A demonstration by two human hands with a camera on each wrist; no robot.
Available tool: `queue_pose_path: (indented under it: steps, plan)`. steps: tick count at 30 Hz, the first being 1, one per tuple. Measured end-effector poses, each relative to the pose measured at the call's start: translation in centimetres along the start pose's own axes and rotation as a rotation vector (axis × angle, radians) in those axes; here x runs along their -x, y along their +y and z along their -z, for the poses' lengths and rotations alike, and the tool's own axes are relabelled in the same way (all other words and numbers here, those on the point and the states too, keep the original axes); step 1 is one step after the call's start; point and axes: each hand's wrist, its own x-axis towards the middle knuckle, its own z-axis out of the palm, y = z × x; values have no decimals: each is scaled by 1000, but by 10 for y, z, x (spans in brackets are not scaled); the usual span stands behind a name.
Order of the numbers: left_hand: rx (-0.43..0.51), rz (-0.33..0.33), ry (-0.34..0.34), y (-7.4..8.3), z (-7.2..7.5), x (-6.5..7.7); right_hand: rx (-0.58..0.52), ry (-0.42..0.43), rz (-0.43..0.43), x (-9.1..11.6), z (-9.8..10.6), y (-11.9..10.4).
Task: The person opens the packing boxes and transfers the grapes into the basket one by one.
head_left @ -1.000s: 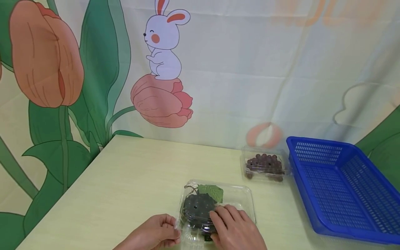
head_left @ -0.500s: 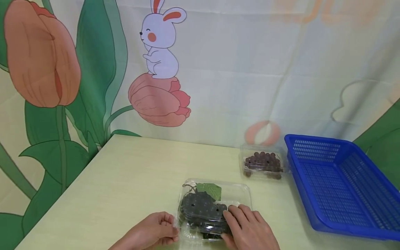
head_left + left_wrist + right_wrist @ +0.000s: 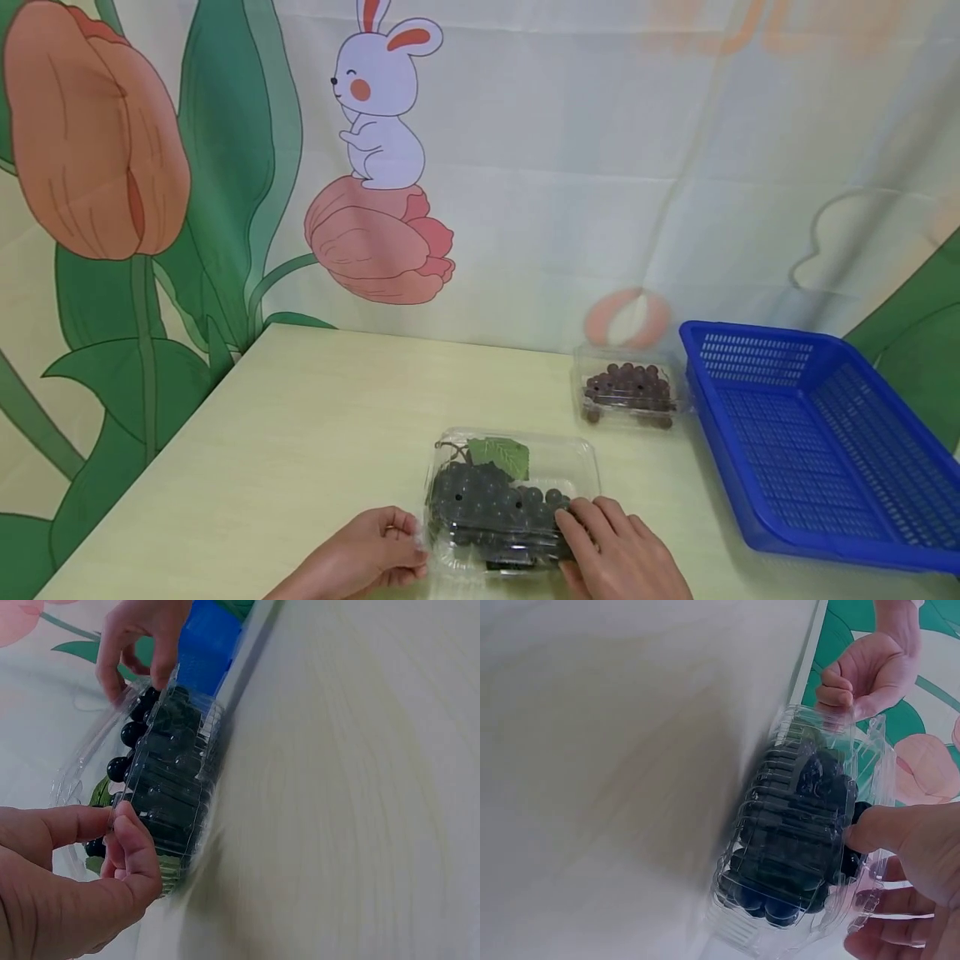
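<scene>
A clear plastic clamshell container point(image 3: 555, 462) lies at the table's front, holding dark grapes point(image 3: 487, 500) and a green leaf point(image 3: 501, 457). Its lid point(image 3: 75, 769) slants over the tray, and grapes show in the gap along the front side in the left wrist view. Thumb and fingertips of my left hand point(image 3: 375, 546) pinch the rim at the near left corner. At the near right corner my right hand point(image 3: 626, 550) grips the container, its thumb at the front rim and its fingers over the lid point(image 3: 874, 900).
Farther back stands a second clear container point(image 3: 592, 362) with reddish grapes point(image 3: 630, 390). Right beside it a blue plastic basket point(image 3: 720, 467) takes up the table's right side. Behind the table hangs a printed cloth point(image 3: 525, 167) with a rabbit and tulips.
My right hand has slid to the right along the container's front, uncovering more dark grapes. My left hand keeps its pinch at the left corner. The head view has shifted slightly.
</scene>
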Motion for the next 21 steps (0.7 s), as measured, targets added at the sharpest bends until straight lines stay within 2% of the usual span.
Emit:
queue_pose_path:
  steps: [4,10,14,17,21]
  plan:
    - [-25,-28,51,-1,-5,0,-48,0,-4,0,-2,0]
    - [-120,-113,158,-2,-13,-1,-72,-8,-36,1,-2,-2]
    - [-275,-171,221,-4,-17,0,-60,10,-29,2,-3,-1]
    - [-427,-242,223,-6,-18,2,-60,25,-20,2,-3,0]
    - [-498,-299,233,-8,-21,4,-56,34,-16,1,-3,1]
